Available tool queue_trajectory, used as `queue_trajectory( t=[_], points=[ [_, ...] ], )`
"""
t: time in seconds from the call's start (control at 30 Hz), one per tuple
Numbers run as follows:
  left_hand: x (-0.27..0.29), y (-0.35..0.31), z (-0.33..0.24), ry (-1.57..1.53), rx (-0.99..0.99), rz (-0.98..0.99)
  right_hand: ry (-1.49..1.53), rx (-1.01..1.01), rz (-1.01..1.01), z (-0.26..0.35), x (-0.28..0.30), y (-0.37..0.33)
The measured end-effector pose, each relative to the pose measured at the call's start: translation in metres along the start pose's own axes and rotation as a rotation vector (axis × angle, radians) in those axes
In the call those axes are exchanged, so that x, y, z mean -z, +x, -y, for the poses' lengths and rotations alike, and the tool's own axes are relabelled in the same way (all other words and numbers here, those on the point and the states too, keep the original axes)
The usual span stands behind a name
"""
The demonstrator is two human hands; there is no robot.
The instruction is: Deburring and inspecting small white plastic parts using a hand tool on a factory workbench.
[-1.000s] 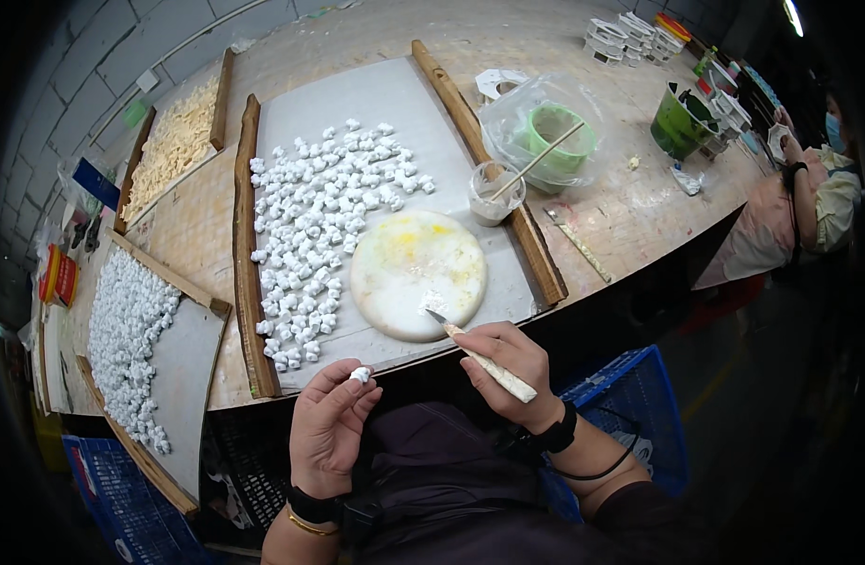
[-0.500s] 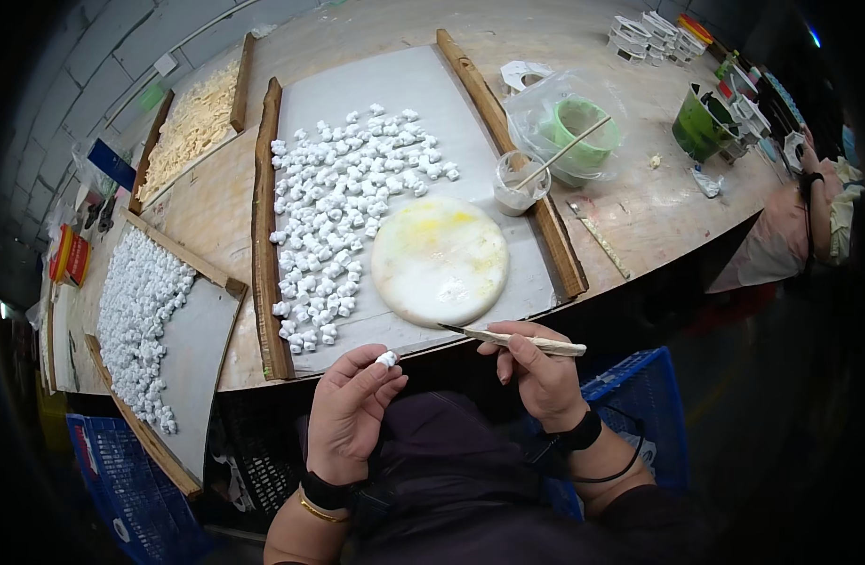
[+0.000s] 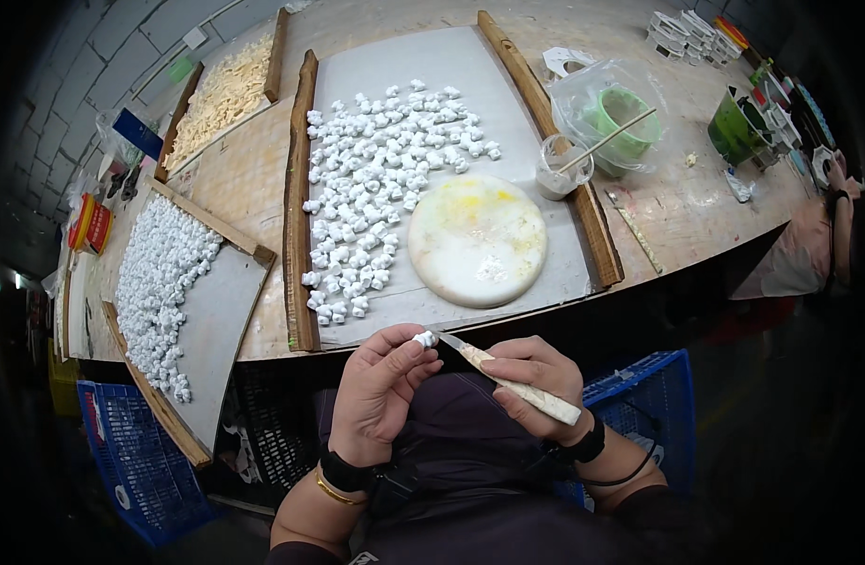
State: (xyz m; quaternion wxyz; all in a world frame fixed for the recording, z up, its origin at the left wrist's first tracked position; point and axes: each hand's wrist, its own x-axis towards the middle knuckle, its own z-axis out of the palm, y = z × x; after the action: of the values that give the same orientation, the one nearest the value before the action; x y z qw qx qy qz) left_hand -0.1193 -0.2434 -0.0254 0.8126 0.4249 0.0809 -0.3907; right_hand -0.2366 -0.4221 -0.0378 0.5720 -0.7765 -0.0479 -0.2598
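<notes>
- Taking the disc as the centre of the dial, the left hand (image 3: 378, 395) lies at seven o'clock, its thumb and forefinger pinched together on a small white piece (image 3: 426, 339), the other fingers loosely curled.
- That piece sits just off the near edge of the worktop (image 3: 705, 217).
- The right hand (image 3: 545, 381), at five o'clock, is closed round the pale handle of a knife (image 3: 478, 357), whose blade points toward ten o'clock; its tip is at the piece, though I cannot tell whether they touch.
- The round white disc (image 3: 477, 240) has yellow stains toward twelve and a white patch toward five.
- Loose white pieces (image 3: 395, 162) spread at ten o'clock on a pale board (image 3: 423, 56).
- At two o'clock stand a clear cup (image 3: 555, 177) with a stick (image 3: 609, 143) in it and, beyond, a light green container (image 3: 628, 118).
- More white pieces (image 3: 160, 282) crowd a second board at nine.
</notes>
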Motion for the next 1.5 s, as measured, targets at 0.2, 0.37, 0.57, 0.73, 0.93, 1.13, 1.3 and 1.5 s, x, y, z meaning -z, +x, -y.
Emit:
queue_trajectory(
  t=[0.2,0.37,0.57,0.73,0.93,1.13,1.3,1.5],
  points=[
    [-0.001,0.000,0.002,-0.014,0.005,0.014,-0.078,0.062,0.013,-0.002,-0.006,0.001],
    [-0.001,-0.001,0.000,-0.004,0.003,0.009,-0.169,0.125,0.022,-0.002,-0.003,-0.001],
    [-0.002,-0.001,0.000,0.019,-0.027,-0.003,-0.150,0.145,-0.001,-0.002,-0.001,-0.002],
    [-0.003,-0.002,0.000,0.041,-0.038,0.007,-0.146,0.169,-0.015,-0.004,-0.004,0.000],
    [-0.002,-0.001,0.001,0.051,-0.047,0.015,-0.217,0.209,0.016,-0.005,-0.005,0.001],
    [-0.003,-0.002,0.001,0.064,-0.055,0.002,-0.229,0.209,-0.005,-0.007,-0.005,-0.001],
    [-0.004,-0.002,0.001,0.056,-0.058,0.012,-0.228,0.225,0.014,-0.004,-0.006,0.001],
    [-0.005,-0.003,0.000,0.074,-0.061,0.002,-0.261,0.260,-0.005,-0.010,-0.007,0.001]
  ],
)
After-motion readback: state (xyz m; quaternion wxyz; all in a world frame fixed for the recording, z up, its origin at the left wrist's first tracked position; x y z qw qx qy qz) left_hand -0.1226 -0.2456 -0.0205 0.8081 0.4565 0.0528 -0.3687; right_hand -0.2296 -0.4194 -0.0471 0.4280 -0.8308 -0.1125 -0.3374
